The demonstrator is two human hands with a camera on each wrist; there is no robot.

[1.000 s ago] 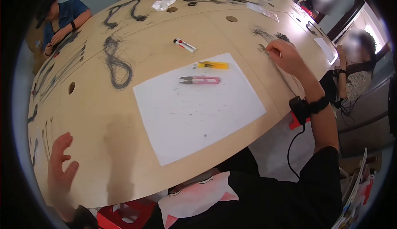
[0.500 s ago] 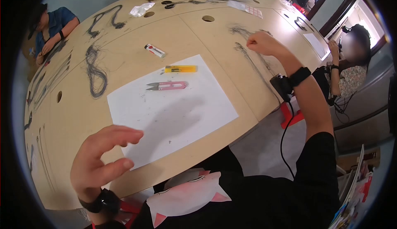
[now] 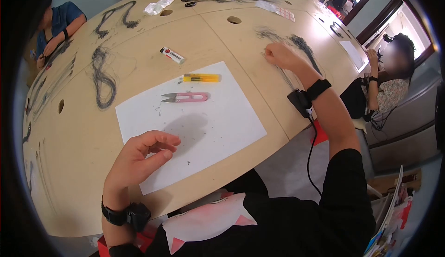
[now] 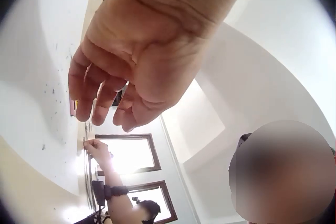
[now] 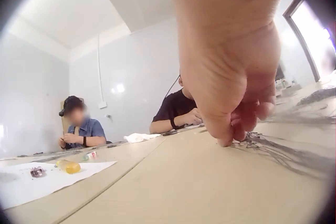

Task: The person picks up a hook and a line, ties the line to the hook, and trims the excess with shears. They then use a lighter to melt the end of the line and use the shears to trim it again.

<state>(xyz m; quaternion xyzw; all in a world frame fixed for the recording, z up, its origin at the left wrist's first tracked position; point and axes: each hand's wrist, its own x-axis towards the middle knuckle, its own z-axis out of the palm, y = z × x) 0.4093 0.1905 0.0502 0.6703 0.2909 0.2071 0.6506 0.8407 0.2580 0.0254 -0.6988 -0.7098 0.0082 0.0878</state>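
My right hand is low over the right part of the table, its fingertips pinching the end of a thin bundle of dark strands. In the right wrist view the thumb and fingers meet at the knotted end of dark strands on the tabletop. My left hand hovers above the lower left of the white paper, fingers loosely bent and holding nothing. Pink-handled snips and a yellow cutter lie on the paper.
A white tube lies beyond the paper. A looped strand bundle is at the left, another dark bundle just past my right hand. Round holes pierce the table. Other people sit around it.
My left hand has moved right from the table's left side to above the paper. My right hand has come down to the strands, which have shifted left, uncovering the dark bundle beyond.
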